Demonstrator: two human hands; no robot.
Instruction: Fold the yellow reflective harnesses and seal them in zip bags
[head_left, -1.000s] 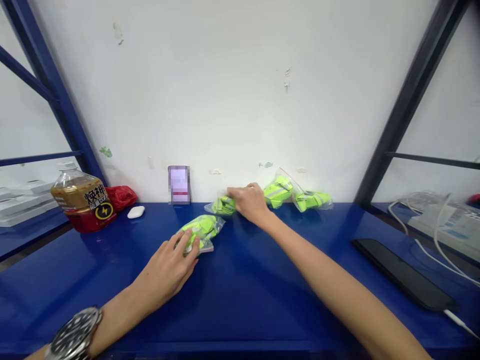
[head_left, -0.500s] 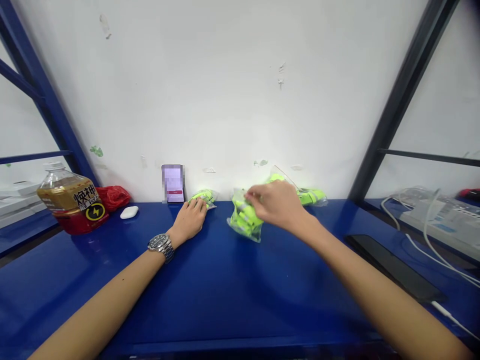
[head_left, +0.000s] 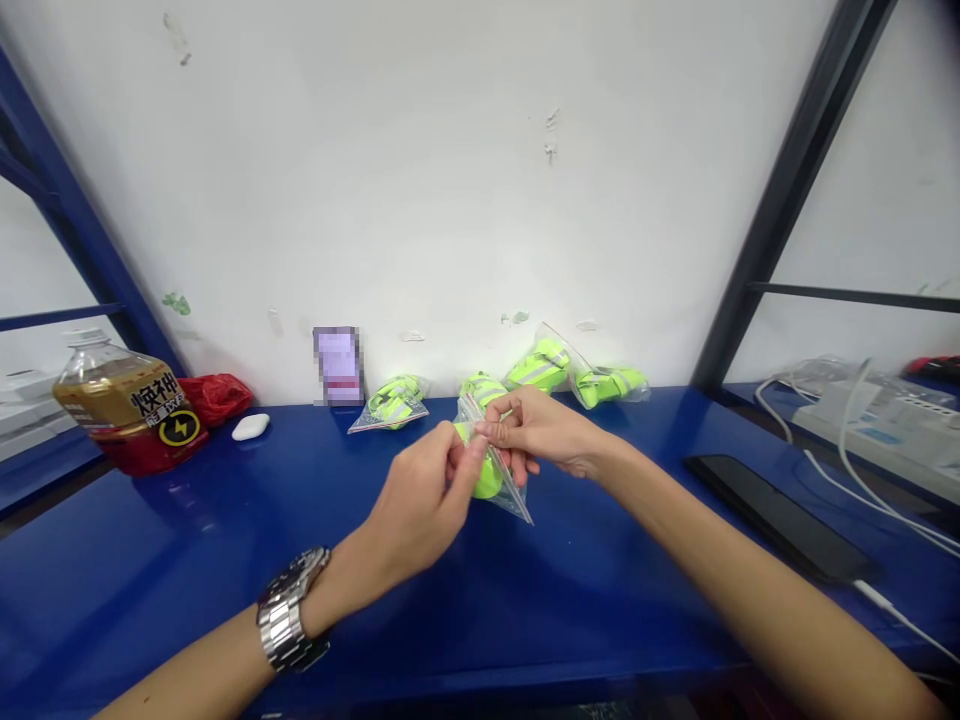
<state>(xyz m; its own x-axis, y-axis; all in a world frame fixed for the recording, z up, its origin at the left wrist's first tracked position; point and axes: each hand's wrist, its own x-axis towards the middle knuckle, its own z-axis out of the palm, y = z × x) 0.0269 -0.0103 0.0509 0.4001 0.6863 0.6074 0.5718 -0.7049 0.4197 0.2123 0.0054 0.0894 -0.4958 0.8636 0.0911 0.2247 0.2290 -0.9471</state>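
Observation:
Both hands pinch the zip edge of a clear zip-lock bag (head_left: 491, 480) with folded neon-yellow reflective fabric inside, held over the middle of the blue table. My left hand (head_left: 431, 490), with a metal watch at the wrist, grips the edge from the left. My right hand (head_left: 536, 430) grips it from the right, its fingers closed. Behind them, near the wall, lie another neon-yellow bundle (head_left: 481, 384) and two bagged ones, a leaning bag (head_left: 544, 365) and a flatter bag (head_left: 609, 384). A further bagged bundle (head_left: 396, 400) rests to the left.
A large drink bottle (head_left: 131, 405) and a red plastic bag (head_left: 217, 397) stand at the left, beside a white earbud case (head_left: 250, 427). One phone (head_left: 339, 368) leans on the wall. Another phone (head_left: 776, 515) lies at the right with a white cable (head_left: 900, 610). Metal frame posts flank the table (head_left: 465, 610).
My left hand has left the bagged bundle at the left and come across to the bag at my right hand. That bag has turned, its zip edge now between both hands.

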